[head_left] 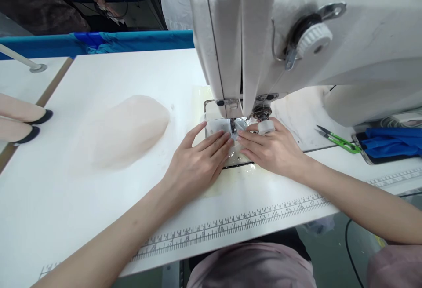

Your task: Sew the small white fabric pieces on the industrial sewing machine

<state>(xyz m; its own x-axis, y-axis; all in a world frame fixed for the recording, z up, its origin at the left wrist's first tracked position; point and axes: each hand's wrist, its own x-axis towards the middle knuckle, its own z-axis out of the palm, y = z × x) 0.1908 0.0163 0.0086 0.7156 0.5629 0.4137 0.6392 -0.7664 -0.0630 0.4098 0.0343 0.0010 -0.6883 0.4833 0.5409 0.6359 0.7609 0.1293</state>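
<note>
My left hand [199, 162] lies flat on the bed of a white sewing machine [227, 41], its fingers stretched toward the presser foot [233, 125]. Beneath those fingertips is what looks like a thin, see-through white piece [216, 125], hard to make out against the metal plate. From the other side my right hand [277, 149] rests by the foot with fingers extended, their tips close to the left ones. Part of it is behind a white round knob [266, 126] on the machine. A sheer beige fabric piece [132, 125] lies on the white table [108, 217] to the left.
Green-handled thread snips [339, 139] lie at the right beside a blue cloth [395, 142] on a dark, phone-like object. A printed ruler [237, 225] runs along the front edge. Two beige pieces with black ends [23, 123] jut in from the left. Blue fabric [141, 41] borders the back.
</note>
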